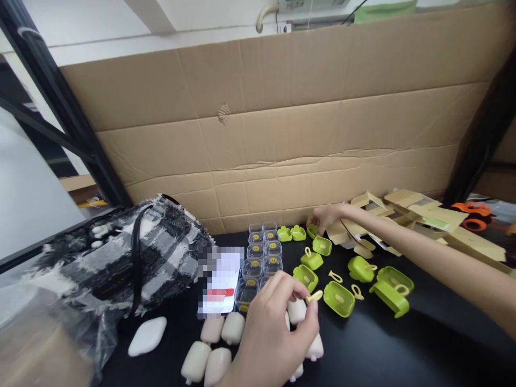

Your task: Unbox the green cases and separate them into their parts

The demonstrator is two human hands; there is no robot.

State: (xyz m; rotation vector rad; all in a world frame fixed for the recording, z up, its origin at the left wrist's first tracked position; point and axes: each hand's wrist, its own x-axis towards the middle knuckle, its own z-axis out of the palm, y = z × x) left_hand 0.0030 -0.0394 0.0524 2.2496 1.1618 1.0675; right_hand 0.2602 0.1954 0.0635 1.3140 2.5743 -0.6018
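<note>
My left hand (278,328) is at the front middle, thumb and forefinger pinching a small pale-yellow loop strap (315,296). Farther back, my right hand (323,217) reaches to the foot of the cardboard, its fingers closed at a small lime-green box (312,231). Two similar green boxes (298,233) stand just left of it. Nearer lie open green trays (339,299) with yellow pieces inside, and a green lid (360,269) with a yellow loop. Two loose yellow loops (357,292) rest on the black table. Part of the right fingers is hidden behind the knuckles.
Two rows of clear cups (255,251) with yellow smiley faces run beside a phone (221,285). Cream rounded pieces (196,361) sit in front, some behind my left hand. A shaggy checked bag (169,252) lies left, flattened cartons (427,220) right. Tall cardboard (282,123) closes the back.
</note>
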